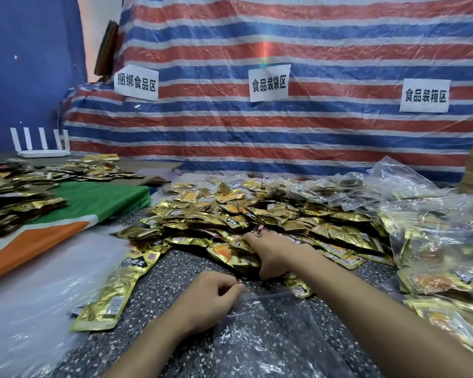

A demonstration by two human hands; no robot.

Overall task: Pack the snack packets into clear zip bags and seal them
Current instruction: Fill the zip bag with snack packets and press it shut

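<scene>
**On the speckled tabletop: gold packets piled up, one clear bag under your hands**

Right in front of you, flat on the dark speckled tabletop (175,268), lies a clear zip bag (271,331). The speckles show straight through its crinkly film. Your left hand (210,294) has its fingers curled and is pinching the bag's top edge near the left corner. Your right hand (271,252) is on the near edge of the big pile of snack packets (257,214). Its fingers curl over a few of them and the thumb is tucked against the front of the heap, so it's gripping packets, not lying loose.

The packets are small, flat pouches of shiny gold foil with orange pictures and black labels, lying every which way. One long gold packet (112,293) lies by itself left of your left hand, partly on a glossy stack of clear plastic bags (38,296).

Off to your right, filled zip bags (443,255) are heaped up, each stuffed with the same gold packets, their film wrinkled and glinting. Behind the pile there are crumpled clear bags (388,175); can't tell what's in those.

Far left, more packets (17,203) sit on a green, white and orange cloth (101,203), with a white router (41,151) behind them. A red, white and blue striped tarp (257,132) hangs at the back with paper signs (269,83) stuck on it.
</scene>
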